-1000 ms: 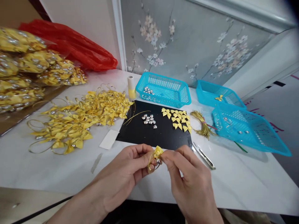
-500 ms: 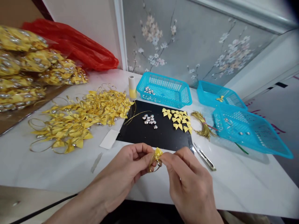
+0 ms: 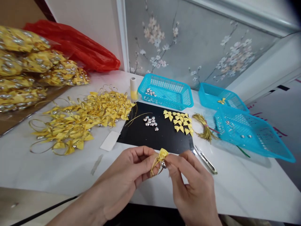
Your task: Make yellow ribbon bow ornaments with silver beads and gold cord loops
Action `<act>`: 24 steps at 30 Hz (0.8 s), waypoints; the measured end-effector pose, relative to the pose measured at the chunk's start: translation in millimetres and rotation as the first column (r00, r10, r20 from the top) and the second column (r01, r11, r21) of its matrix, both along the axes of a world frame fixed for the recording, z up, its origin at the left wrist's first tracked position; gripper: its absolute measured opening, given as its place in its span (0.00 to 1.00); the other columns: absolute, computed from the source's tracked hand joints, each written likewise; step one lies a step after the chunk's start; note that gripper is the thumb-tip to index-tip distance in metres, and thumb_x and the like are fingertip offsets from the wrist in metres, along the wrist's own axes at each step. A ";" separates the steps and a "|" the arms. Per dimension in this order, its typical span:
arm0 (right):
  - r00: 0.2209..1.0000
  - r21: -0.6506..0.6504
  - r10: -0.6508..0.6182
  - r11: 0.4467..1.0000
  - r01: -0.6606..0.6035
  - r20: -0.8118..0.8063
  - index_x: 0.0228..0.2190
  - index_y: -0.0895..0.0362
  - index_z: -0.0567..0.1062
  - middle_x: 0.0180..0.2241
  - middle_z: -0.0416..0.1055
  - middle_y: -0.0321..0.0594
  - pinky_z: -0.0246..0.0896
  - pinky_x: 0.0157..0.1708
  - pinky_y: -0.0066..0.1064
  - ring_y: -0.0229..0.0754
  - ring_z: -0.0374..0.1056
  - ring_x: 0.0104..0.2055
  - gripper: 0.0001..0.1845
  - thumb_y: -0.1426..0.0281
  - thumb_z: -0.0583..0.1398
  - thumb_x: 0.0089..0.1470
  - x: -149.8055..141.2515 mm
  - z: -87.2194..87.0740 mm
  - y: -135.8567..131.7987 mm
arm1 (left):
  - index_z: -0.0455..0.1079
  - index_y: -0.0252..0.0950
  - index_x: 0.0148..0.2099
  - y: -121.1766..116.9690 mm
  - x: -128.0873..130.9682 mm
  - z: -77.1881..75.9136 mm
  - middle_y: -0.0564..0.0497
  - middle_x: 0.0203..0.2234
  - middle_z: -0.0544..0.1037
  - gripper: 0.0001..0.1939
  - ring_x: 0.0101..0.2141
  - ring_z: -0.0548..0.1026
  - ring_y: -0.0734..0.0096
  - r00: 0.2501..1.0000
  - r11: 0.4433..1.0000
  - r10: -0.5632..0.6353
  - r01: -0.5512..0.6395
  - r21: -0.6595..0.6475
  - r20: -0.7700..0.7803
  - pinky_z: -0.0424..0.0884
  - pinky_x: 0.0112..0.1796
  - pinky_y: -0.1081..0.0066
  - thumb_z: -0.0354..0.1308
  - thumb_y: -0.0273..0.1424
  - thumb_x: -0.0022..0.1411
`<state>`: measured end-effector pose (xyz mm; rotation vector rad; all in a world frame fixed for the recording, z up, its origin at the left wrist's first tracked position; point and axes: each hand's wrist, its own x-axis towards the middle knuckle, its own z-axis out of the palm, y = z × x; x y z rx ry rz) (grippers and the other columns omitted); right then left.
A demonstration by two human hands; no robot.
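We have one small, satiny yellow bow [image 3: 163, 153] pinched up between our left hand [image 3: 138, 164] and our right hand [image 3: 189, 179], its folds bunched together. Below it, we see thin gold cord [image 3: 153, 167] curving in loops on the left, and a glossy, rounded silver bead [image 3: 163, 164] hanging just under the bow

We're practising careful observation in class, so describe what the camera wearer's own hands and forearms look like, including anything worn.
The left hand and right hand are human and gloveless. The left forearm shows no sleeve, watch or bracelet. The picture's edge cuts off the right forearm.
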<state>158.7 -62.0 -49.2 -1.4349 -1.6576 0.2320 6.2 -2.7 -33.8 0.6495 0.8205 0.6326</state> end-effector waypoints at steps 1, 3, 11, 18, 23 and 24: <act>1.000 -0.002 -0.008 1.000 0.008 -0.013 0.40 0.53 0.78 0.27 0.64 0.34 0.63 0.22 0.23 0.34 0.66 0.25 0.15 0.80 0.54 0.60 -0.2 0.0 -0.1 | 0.76 0.36 0.29 0.0 -0.1 0.1 0.56 0.23 0.74 0.07 0.28 0.68 0.77 1.000 1.000 0.002 -0.002 0.006 -0.003 0.67 0.33 0.79 0.66 0.31 0.59; 0.999 -0.006 -0.022 1.000 0.021 -0.043 0.40 0.52 0.78 0.27 0.64 0.35 0.62 0.22 0.23 0.34 0.65 0.25 0.17 0.80 0.53 0.60 -1.1 0.2 -0.5 | 0.76 0.36 0.28 0.0 -0.5 0.6 0.56 0.22 0.74 0.07 0.27 0.68 0.77 1.000 1.000 0.005 -0.005 0.016 -0.012 0.67 0.33 0.79 0.67 0.31 0.58; 0.999 0.008 -0.030 1.000 0.030 0.018 0.39 0.56 0.79 0.27 0.59 0.33 0.56 0.22 0.24 0.33 0.59 0.24 0.17 0.82 0.53 0.60 -2.2 -0.3 -3.2 | 0.75 0.36 0.28 1.4 1.0 2.5 0.56 0.22 0.73 0.07 0.27 0.66 0.76 0.999 1.000 0.002 0.000 0.031 -0.049 0.66 0.33 0.77 0.67 0.31 0.57; 0.993 0.062 -0.056 0.997 0.050 0.107 0.39 0.56 0.79 0.26 0.57 0.33 0.52 0.20 0.26 0.33 0.56 0.22 0.17 0.82 0.54 0.59 -2.8 1.0 -3.2 | 0.74 0.35 0.26 1.9 2.1 6.2 0.55 0.21 0.73 0.07 0.27 0.66 0.74 0.995 0.997 0.022 -0.014 0.076 -0.098 0.65 0.32 0.75 0.68 0.30 0.53; 0.988 0.046 -0.055 0.998 0.049 0.141 0.41 0.55 0.79 0.26 0.57 0.34 0.52 0.21 0.27 0.35 0.57 0.22 0.19 0.82 0.52 0.58 -2.5 2.0 -3.5 | 0.74 0.35 0.27 0.9 1.8 6.4 0.55 0.22 0.73 0.09 0.27 0.66 0.73 0.988 0.992 0.036 -0.017 0.122 -0.148 0.65 0.32 0.74 0.68 0.33 0.55; 0.987 0.044 -0.056 0.998 0.050 0.150 0.42 0.55 0.79 0.26 0.57 0.34 0.52 0.21 0.27 0.35 0.57 0.22 0.20 0.83 0.52 0.58 -2.3 2.3 -3.5 | 0.74 0.36 0.27 0.7 1.8 6.0 0.55 0.22 0.73 0.09 0.27 0.67 0.73 0.987 0.990 0.036 -0.014 0.141 -0.158 0.65 0.32 0.73 0.67 0.34 0.55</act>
